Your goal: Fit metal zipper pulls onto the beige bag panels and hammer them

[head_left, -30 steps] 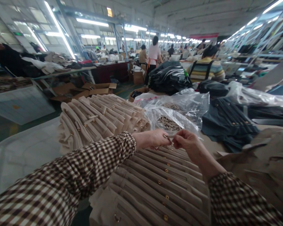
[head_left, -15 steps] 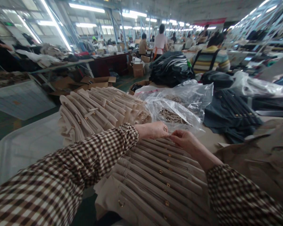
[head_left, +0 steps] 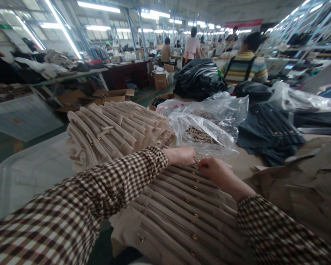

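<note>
My left hand (head_left: 182,156) is closed at the far end of a row of beige zippered fabric pieces (head_left: 165,209), its fingertips pinched together. Facing it from the right, my right hand (head_left: 216,171) is also pinched, its fingertips almost meeting those of the left. Something small and beige shows between them, with a gold glint beside it, too small to name. The fabric pieces lie overlapped in rows below my hands, and gold-coloured zipper sliders (head_left: 187,200) sit along them. Just beyond my hands, a clear plastic bag (head_left: 223,136) holds many short beige tabs (head_left: 200,135).
Another stack of beige zippered pieces (head_left: 116,127) stands at left, by a translucent plastic bin (head_left: 24,169). Dark zippered pieces (head_left: 267,132) and beige fabric (head_left: 306,176) lie at right. A dark fabric pile (head_left: 200,79) and a seated person (head_left: 245,68) are beyond.
Both hands have dropped slightly toward the fabric row and stay close together. My right wrist has turned a little, and the small beige item and gold glint now show between the fingertips.
</note>
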`<action>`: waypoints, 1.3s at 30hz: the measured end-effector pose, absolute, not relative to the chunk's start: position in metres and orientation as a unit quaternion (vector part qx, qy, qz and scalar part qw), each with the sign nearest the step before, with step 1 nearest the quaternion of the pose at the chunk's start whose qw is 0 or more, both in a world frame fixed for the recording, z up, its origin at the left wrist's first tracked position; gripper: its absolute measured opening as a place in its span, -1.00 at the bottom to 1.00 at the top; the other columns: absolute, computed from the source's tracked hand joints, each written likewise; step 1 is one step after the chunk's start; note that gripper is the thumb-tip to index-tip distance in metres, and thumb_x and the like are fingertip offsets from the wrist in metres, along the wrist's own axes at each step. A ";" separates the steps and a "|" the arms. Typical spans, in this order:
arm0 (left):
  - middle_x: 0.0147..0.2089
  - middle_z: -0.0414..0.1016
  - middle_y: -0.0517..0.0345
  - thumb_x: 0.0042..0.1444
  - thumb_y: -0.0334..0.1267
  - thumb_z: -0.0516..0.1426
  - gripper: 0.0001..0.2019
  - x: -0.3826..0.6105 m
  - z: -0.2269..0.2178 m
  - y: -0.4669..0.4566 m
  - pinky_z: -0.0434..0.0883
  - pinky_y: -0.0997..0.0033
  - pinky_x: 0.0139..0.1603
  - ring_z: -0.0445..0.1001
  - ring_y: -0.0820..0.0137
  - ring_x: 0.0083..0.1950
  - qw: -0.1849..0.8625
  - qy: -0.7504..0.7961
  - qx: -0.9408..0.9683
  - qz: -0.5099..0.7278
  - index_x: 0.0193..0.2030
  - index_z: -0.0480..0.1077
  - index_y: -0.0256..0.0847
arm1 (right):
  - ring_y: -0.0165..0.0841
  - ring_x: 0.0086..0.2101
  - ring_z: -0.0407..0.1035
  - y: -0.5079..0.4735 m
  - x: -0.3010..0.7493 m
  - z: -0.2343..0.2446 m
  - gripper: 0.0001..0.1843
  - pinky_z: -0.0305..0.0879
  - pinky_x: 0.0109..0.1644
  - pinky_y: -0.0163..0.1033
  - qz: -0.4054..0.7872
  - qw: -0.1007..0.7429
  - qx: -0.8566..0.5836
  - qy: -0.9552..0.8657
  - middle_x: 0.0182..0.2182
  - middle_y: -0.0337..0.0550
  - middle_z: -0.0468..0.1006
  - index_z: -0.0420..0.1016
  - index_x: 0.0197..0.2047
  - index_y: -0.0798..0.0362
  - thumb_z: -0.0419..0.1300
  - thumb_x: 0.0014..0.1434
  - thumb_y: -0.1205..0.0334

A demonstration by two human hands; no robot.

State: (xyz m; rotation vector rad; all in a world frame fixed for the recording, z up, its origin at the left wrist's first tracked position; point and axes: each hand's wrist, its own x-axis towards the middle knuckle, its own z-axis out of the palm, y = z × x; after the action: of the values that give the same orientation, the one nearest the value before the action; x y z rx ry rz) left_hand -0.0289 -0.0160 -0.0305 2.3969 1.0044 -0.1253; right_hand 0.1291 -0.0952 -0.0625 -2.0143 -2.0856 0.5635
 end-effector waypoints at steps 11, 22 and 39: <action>-0.61 0.34 0.08 -0.02 -0.36 0.21 -0.78 -0.030 -0.040 -0.020 0.33 0.39 -0.29 0.40 0.29 -0.37 0.252 0.392 0.884 -0.029 -0.63 0.34 -0.24 | -0.25 -0.29 0.46 -0.093 0.121 -0.064 -0.75 0.10 -0.33 -0.28 0.181 0.035 -0.688 -0.702 -0.35 -0.09 0.63 0.65 -0.28 -0.03 0.13 0.09 0.32; -0.57 0.37 0.02 -0.05 -0.43 0.20 -0.78 -0.028 -0.038 -0.023 0.33 0.31 -0.16 0.45 0.20 -0.26 0.266 0.412 0.871 -0.038 -0.63 0.29 -0.25 | -0.35 -0.38 0.37 -0.084 0.123 -0.065 -0.80 0.04 -0.37 -0.31 0.238 0.071 -0.677 -0.693 -0.44 -0.15 0.57 0.56 -0.35 0.05 0.13 0.01 0.43; -0.33 0.57 0.21 0.05 -0.35 0.15 -0.81 -0.042 -0.024 -0.023 0.38 0.44 -0.15 0.45 0.35 -0.21 0.363 0.338 0.867 0.043 -0.22 0.55 -0.26 | -0.38 -0.42 0.39 -0.085 0.092 -0.060 -0.63 0.31 -0.28 -0.27 0.454 0.466 -0.539 -0.535 -0.40 -0.13 0.60 0.54 -0.29 0.10 0.24 -0.06 -0.03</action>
State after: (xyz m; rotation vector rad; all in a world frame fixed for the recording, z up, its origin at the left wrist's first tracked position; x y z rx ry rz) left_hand -0.0421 -0.0225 -0.0238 2.2323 0.8696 0.1099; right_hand 0.0919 -0.0848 -0.0598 -1.3230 -1.3133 1.1156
